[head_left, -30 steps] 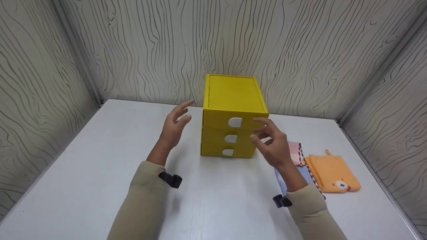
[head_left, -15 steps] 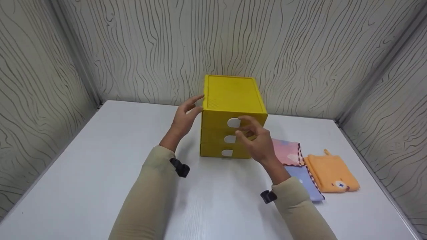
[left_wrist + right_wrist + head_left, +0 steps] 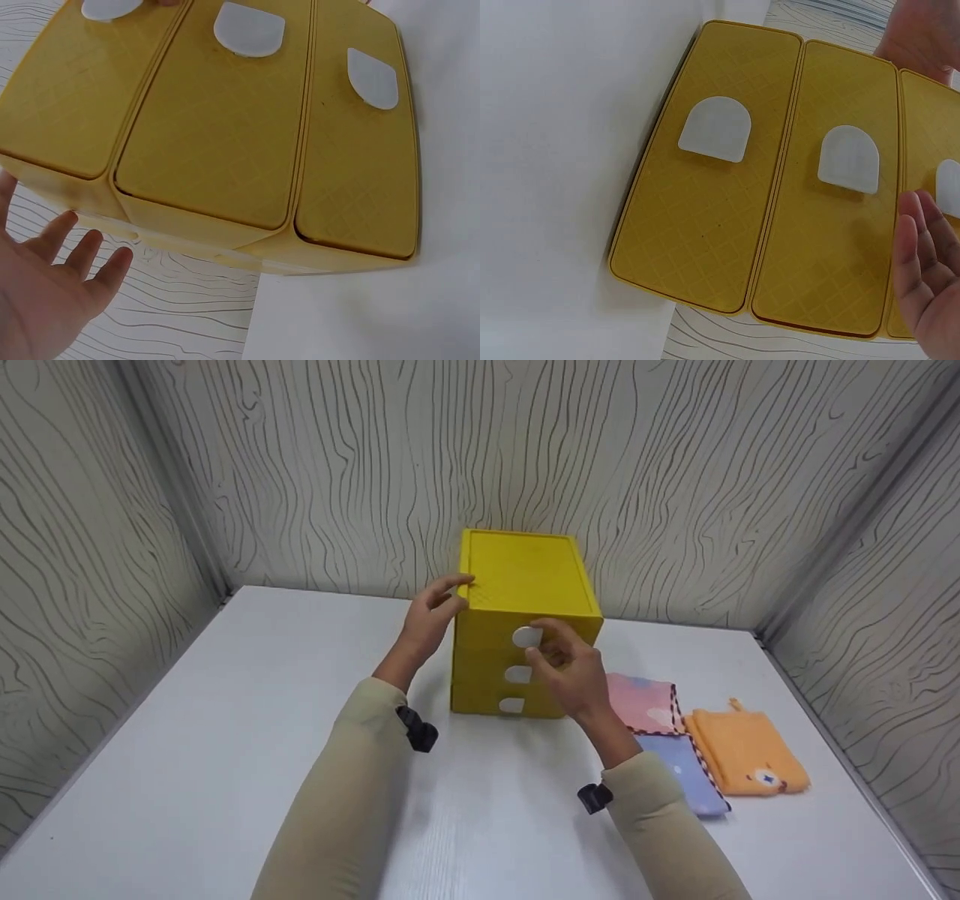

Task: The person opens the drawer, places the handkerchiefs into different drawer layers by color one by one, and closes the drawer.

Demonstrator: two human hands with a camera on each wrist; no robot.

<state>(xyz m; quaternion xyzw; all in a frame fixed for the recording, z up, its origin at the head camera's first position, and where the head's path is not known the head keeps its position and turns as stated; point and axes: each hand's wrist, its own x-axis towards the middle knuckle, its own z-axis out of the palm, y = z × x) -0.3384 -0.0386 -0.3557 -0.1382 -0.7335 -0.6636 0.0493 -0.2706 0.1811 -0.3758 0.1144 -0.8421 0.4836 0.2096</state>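
Head view: at the left, a beige sleeve with a black wrist mount reaches in over the white table, leading to the left hand. Its fingers are spread and loosely bent, and the foremost tip lies over the left rim of the cabinet's top; the left wrist view shows clear gaps between the other fingers, beside the cabinet's side wall.

The yellow cabinet stands upright toward the table's far edge, about midway between the left and right edges. Its three drawers are stacked, all pushed in, each front bearing a white rounded tab: a top tab, a middle tab and a bottom tab.

Before the front's right part is the right hand, thumb and forefinger a narrow gap apart at the top tab, one near its upper end and one near its lower. Whether they grip it I cannot tell; the right wrist view shows only the other fingers, gently curved.

Just right of the cabinet, near the table's right edge, lies a pink cloth with checked trim, a blue cloth against its front side, and rightmost a folded orange cloth.
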